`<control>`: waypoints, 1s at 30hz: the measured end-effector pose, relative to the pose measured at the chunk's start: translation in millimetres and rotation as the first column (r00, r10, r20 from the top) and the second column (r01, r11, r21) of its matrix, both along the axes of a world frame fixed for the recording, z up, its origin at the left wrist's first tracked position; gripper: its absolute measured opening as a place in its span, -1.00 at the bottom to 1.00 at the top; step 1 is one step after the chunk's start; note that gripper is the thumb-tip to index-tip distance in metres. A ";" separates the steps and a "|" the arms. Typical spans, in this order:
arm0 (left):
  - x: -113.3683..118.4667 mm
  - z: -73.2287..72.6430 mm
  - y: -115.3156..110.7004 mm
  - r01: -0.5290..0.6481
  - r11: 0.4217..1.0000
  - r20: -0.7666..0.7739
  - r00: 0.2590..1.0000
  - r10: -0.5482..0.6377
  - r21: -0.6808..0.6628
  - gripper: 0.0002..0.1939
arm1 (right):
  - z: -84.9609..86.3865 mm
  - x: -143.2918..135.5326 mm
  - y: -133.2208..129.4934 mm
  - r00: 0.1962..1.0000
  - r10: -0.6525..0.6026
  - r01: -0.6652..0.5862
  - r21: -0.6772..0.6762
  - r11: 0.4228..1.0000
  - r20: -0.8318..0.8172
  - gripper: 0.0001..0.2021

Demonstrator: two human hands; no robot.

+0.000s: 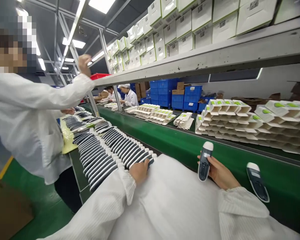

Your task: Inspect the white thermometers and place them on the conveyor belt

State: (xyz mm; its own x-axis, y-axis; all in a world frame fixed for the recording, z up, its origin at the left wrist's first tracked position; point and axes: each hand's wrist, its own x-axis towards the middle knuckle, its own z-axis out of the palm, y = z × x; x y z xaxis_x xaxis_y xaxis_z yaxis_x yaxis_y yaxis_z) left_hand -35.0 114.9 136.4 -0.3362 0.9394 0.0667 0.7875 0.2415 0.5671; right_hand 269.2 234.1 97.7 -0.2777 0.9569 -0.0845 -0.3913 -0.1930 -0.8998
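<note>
Upright in my right hand (pixel 221 173) is a dark grey handheld device (pixel 204 163) with a white rounded tip, held between thumb and fingers. Its back shows a small label and an open recess like a battery compartment. My left hand (pixel 139 171) is closed on the nearest device (pixel 150 160) at the end of a long row of the same devices (pixel 122 145); its fingertips are partly hidden. A second row (pixel 97 156) lies beside it, to the left. Another such device (pixel 257 181) rests on the green conveyor belt, right of my right hand.
Open white and green cartons (pixel 230 123) are stacked beyond the belt (pixel 177 140). White boxes (pixel 185 25) fill the shelf (pixel 190 60) overhead. At left stands a co-worker (pixel 32 123) with one arm raised. Blue crates (pixel 162 91) and other people are farther back.
</note>
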 end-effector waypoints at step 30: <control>109.3 11.7 49.8 0.164 0.976 0.980 -0.162 -0.115 0.142 -0.58 | 7.9 -22.7 57.5 0.608 -0.383 0.271 0.272 0.923 0.695 -0.46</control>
State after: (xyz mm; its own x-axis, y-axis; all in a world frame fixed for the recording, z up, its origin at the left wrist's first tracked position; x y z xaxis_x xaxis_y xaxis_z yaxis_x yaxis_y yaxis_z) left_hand 74.3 164.7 148.1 0.1436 0.9680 -0.2059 -0.6395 0.2495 0.7272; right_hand 246.5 291.6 105.6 0.1537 0.9881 0.0111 0.3811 -0.0489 -0.9232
